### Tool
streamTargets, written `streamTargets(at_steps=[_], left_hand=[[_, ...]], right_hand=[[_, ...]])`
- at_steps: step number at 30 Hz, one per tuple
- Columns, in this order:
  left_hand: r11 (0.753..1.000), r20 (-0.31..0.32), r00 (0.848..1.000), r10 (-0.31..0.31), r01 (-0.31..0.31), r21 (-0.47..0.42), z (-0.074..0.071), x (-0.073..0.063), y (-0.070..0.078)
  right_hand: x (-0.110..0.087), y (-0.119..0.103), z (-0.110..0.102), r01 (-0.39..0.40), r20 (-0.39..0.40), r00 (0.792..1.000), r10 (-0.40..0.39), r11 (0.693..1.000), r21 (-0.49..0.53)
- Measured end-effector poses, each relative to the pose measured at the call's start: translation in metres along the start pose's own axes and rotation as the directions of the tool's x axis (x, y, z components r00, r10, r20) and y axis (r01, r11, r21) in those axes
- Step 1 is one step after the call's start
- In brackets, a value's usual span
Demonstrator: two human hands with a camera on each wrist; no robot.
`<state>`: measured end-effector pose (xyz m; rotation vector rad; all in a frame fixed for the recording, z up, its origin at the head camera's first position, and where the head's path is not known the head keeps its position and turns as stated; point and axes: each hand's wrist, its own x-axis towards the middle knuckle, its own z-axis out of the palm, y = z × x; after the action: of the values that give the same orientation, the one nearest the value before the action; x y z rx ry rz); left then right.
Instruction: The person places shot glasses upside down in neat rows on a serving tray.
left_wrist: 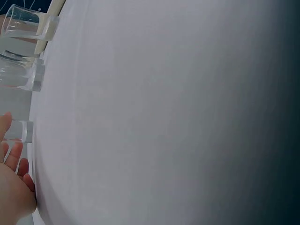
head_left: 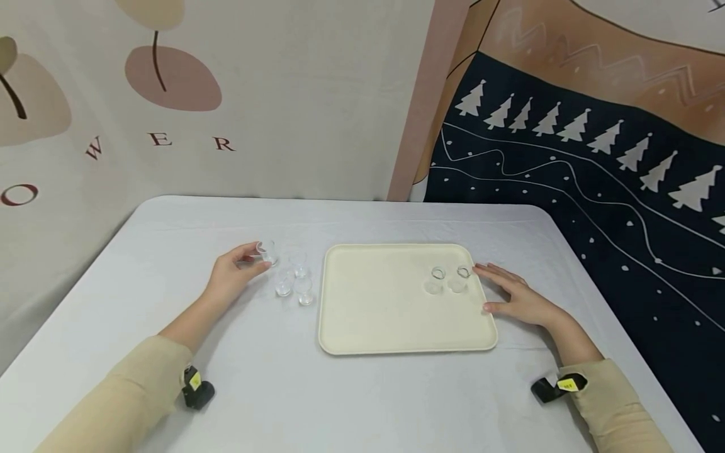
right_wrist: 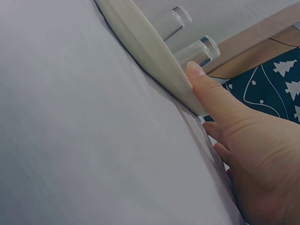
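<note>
Biggest first: I see a pale backdrop (head_left: 317, 113) behind the work, printed with plant shapes and letters, and a dark cloth (head_left: 510, 160) with white trees off to the right. Below them, the counter (head_left: 260, 390) is covered in white.

The tray (head_left: 374, 308), cream with rounded corners and a low rim, lies flat on it right of centre. It contains a left glass (head_left: 434, 286) and a right glass (head_left: 457, 285), side by side near its right edge; through the right wrist camera they seem to stand mouth down, thick ends uppermost, though the clear walls make that hard to judge.

My right grip (head_left: 518, 302) is released, fingers spread, thumb and fingertips at the tray's right rim. My left grip (head_left: 232, 274) is grasping a clear glass (head_left: 270, 253) between thumb and fingers, well to the left of the tray.

Just beside that held glass, three more small glasses (head_left: 305, 296) stand in a cluster on the counter, thick bases down, between my left grip and the tray.
</note>
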<state>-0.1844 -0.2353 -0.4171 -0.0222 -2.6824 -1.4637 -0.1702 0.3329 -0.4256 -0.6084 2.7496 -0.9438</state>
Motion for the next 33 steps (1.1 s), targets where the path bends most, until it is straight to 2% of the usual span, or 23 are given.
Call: streamTargets(at_steps=[5, 9, 16, 33], left_hand=[[0.999, 0.001, 0.999, -0.033, 0.033, 0.018, 0.005, 0.004, -0.001], [0.999, 0.003, 0.999, -0.036, 0.036, 0.021, 0.009, 0.007, -0.001], [0.995, -0.010, 0.999, -0.040, 0.041, 0.096, 0.013, 0.010, 0.001], [0.992, 0.000, 0.999, -0.040, 0.039, 0.118, 0.002, 0.004, -0.003]], right_hand=[[0.000, 0.000, -0.002, 0.005, -0.004, 1.000, -0.005, 1.000, -0.005], [-0.001, 0.000, -0.003, 0.010, 0.000, 1.000, -0.010, 1.000, -0.001], [-0.002, 0.000, -0.002, 0.008, 0.006, 1.000, -0.008, 1.000, 0.010], [-0.002, -0.004, -0.003, 0.002, 0.009, 1.000, -0.002, 1.000, 0.031]])
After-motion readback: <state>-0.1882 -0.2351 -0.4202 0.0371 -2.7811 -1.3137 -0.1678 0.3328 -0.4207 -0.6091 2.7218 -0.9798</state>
